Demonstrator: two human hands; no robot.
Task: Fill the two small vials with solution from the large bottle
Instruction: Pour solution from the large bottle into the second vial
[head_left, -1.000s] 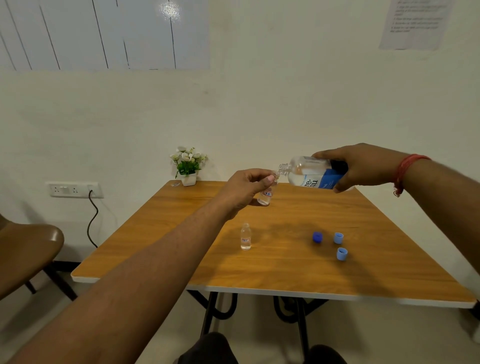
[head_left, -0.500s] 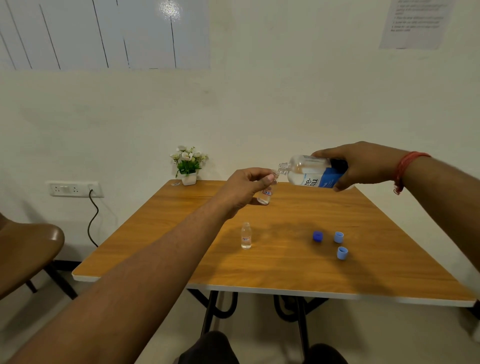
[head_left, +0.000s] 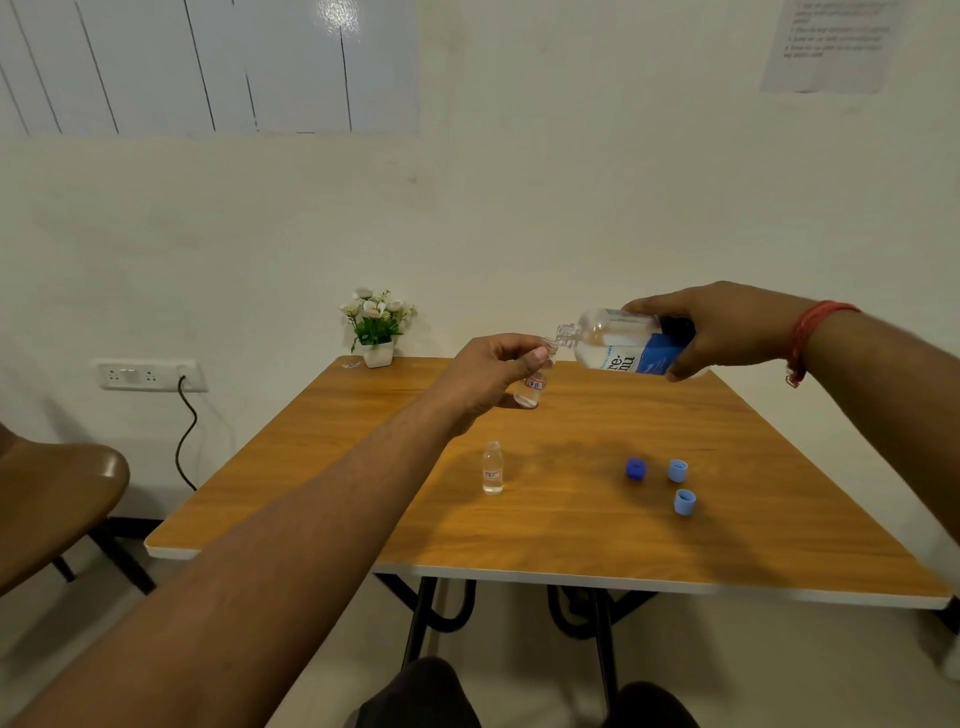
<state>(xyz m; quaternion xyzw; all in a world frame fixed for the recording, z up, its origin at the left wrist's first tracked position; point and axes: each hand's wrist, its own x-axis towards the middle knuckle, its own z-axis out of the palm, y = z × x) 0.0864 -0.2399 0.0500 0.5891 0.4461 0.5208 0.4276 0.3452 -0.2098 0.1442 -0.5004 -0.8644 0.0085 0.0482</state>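
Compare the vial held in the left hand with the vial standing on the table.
The held vial is pinched near its top by the left hand in the air, tilted under the mouth of the large bottle; the standing vial stands upright on the table, untouched. Both are small, clear, uncapped, with a small label.

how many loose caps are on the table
3, all on the table's right half: a dark blue cap, a light blue cap beside it, another light blue cap nearer the person.

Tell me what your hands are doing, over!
Left hand holds small vial. Right hand tips large bottle at its mouth. Second vial waits on table. Nothing blocking.
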